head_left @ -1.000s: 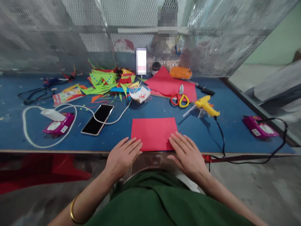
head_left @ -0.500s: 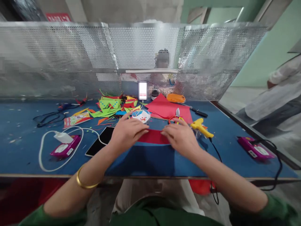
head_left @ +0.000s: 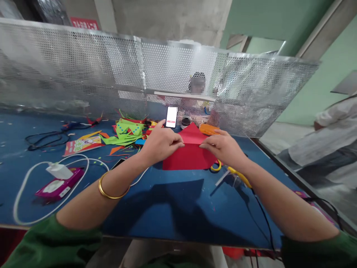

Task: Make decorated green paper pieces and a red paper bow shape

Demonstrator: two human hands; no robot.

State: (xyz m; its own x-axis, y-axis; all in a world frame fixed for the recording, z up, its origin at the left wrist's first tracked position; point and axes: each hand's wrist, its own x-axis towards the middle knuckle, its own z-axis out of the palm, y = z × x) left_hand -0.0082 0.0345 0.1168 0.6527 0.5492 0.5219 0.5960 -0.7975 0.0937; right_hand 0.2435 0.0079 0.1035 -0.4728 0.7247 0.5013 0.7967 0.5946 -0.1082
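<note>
Your left hand (head_left: 161, 145) and right hand (head_left: 227, 149) are nearly closed, each pinching the top of the red paper (head_left: 189, 158) above the table (head_left: 92, 208), inward from its near edge, probably so it hangs flat.

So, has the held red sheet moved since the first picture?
Yes: the red sheet lay flat at the table's near edge; now the left hand and right hand hold it raised, farther from that edge.
</note>
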